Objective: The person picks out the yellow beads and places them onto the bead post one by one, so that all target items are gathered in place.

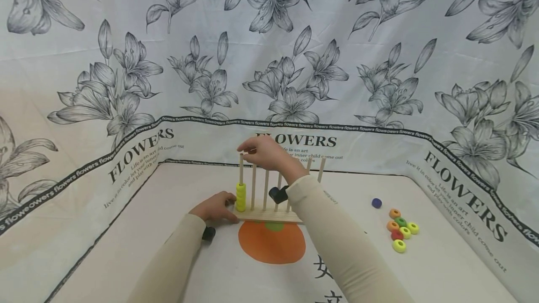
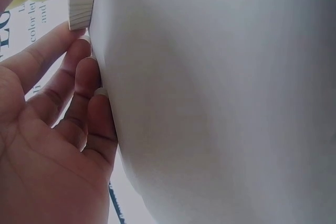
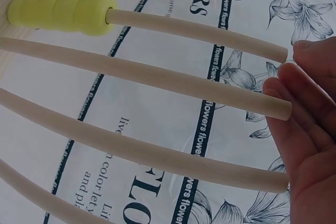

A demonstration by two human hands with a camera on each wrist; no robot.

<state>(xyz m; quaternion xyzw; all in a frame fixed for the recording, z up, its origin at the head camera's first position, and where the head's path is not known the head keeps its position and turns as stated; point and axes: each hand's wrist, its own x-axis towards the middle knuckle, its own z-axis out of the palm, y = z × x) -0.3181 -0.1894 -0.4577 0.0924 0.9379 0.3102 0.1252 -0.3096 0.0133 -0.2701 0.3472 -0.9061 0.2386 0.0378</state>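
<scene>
A wooden peg rack with several upright pegs stands on the table. Its leftmost peg carries a stack of yellow beads, also large in the right wrist view. At the rack's left end, my left hand holds the base, thumb at the front edge and fingers toward the back. In the left wrist view, fingertips touch the base's end. Above, my right hand is at the top of that leftmost peg, thumb and fingertips close to its tip. No bead shows between the right fingers.
To the right on the table lie loose beads: a dark blue bead apart, and a group with orange, green, red and yellow ones. A printed orange shape lies before the rack. Flower-patterned cloth walls the table.
</scene>
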